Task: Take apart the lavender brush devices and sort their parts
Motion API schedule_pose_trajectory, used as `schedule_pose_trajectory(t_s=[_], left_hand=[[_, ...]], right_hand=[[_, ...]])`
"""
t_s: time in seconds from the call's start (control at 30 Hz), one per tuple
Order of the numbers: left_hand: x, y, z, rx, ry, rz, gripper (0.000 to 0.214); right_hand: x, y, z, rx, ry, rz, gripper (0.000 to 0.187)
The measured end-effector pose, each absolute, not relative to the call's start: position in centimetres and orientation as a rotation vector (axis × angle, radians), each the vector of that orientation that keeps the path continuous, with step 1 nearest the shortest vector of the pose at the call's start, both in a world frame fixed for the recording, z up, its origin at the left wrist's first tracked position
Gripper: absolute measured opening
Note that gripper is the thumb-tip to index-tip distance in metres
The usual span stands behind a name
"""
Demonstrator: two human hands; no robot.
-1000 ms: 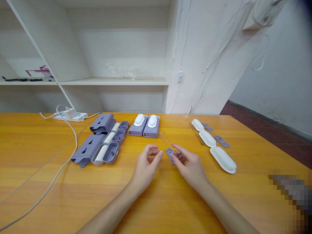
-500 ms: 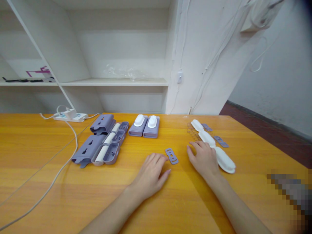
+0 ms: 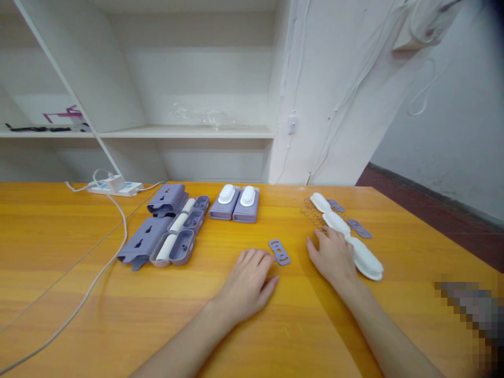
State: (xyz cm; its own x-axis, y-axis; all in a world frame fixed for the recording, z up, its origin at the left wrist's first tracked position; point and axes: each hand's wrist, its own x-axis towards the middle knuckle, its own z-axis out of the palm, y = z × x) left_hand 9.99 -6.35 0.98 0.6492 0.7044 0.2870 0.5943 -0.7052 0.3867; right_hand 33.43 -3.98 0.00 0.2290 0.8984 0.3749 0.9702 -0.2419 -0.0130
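Across the wood-grained desk (image 3: 98, 336), two lilac cases (image 3: 246, 216) look finished, white ovals (image 3: 248, 196) on top; the other plastic parts (image 3: 155, 239) lie separate. The left hand (image 3: 244, 283) rests open, palm down; the right hand (image 3: 333, 257) is curled by smooth white shells (image 3: 367, 260), grip hidden. Between them: one flat, slotted lilac plate (image 3: 282, 253).

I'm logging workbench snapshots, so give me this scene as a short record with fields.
Left hand: back up, near a slotted purple plate; contact unclear
Right hand: beside three white covers, near thin wire loops; grip unclear
Right side: two more purple plates
Far middle: two purple boxes, one white cap on each
Left side: three white cylinders; power strip
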Motion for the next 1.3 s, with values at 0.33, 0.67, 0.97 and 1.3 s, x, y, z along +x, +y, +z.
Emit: schedule_pose_trajectory(t_s=[0.33, 0.67, 0.97, 1.3], left_hand=[[10.0, -6.4, 1.0, 2.63, 1.045, 0.6, 0.027], [10.0, -6.4, 1.0, 2.62, 1.045, 0.601, 0.027], [10.0, -6.4, 1.0, 2.621, 1.037, 0.602, 0.028], [10.0, -6.4, 1.2, 2.633, 1.042, 0.579, 0.025]], right_hand=[[33.0, -2.2, -0.6, -2.24, -1.862, -0.373, 0.041], [42.4, 1.5, 4.0, -2.504, -1.343, -0.22, 0.039], [48.0, 2.7, 2.4, -2.57, -1.405, 0.103, 0.028], [48.7, 2.6, 1.9, -2.503, -1.436, 0.107, 0.035]])
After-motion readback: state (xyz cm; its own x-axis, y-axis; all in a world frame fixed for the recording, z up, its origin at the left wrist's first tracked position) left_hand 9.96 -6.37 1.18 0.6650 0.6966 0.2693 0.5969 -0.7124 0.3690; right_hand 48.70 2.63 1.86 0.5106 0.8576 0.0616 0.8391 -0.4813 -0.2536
